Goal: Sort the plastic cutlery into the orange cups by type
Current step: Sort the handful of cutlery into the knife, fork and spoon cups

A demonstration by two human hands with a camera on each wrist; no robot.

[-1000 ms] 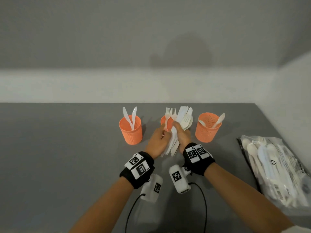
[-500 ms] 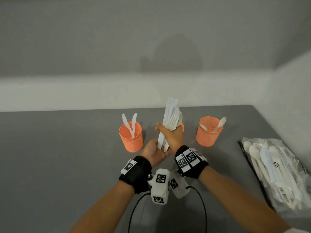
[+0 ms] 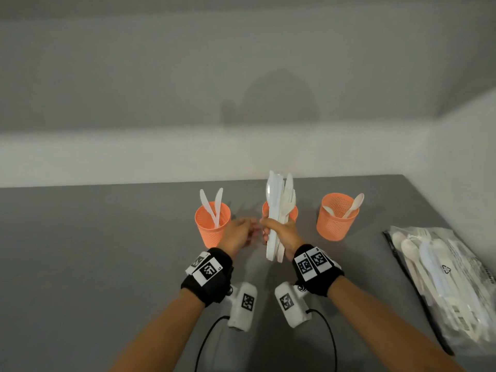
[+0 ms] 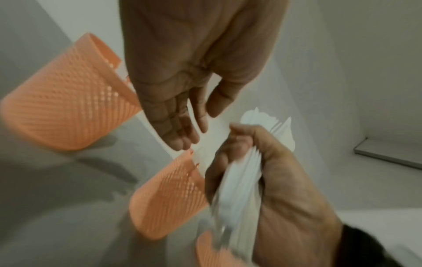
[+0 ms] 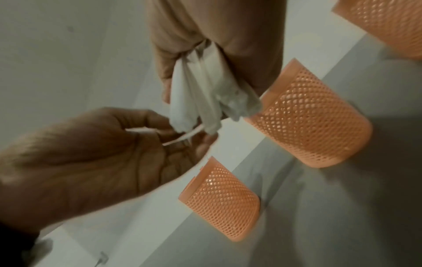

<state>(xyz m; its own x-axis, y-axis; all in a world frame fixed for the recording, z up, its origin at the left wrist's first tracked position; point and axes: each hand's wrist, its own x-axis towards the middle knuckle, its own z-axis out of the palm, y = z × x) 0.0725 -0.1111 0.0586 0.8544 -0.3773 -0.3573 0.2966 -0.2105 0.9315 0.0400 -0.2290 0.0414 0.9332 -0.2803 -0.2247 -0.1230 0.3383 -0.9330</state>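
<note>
My right hand [image 3: 276, 232] grips an upright bundle of white plastic cutlery [image 3: 279, 202], with forks, knives and a spoon mixed in it, in front of the middle orange cup [image 3: 294, 213]. The bundle's handle ends [image 5: 205, 101] stick out below my fist. My left hand [image 3: 248, 229] hovers just left of the bundle, its fingers [image 4: 180, 126] relaxed and holding nothing. The left orange cup [image 3: 212, 226] holds two knives. The right orange cup [image 3: 336, 218] holds two spoons.
A clear plastic bag [image 3: 442, 277] with more white cutlery lies at the right edge of the grey table [image 3: 94, 264]. A pale wall rises behind the cups and along the right side. Cables trail from the wrist cameras toward me.
Both hands held a fanned bundle at the middle cup. My right hand then stood it upright, and my left hand has let go and drawn slightly left.
</note>
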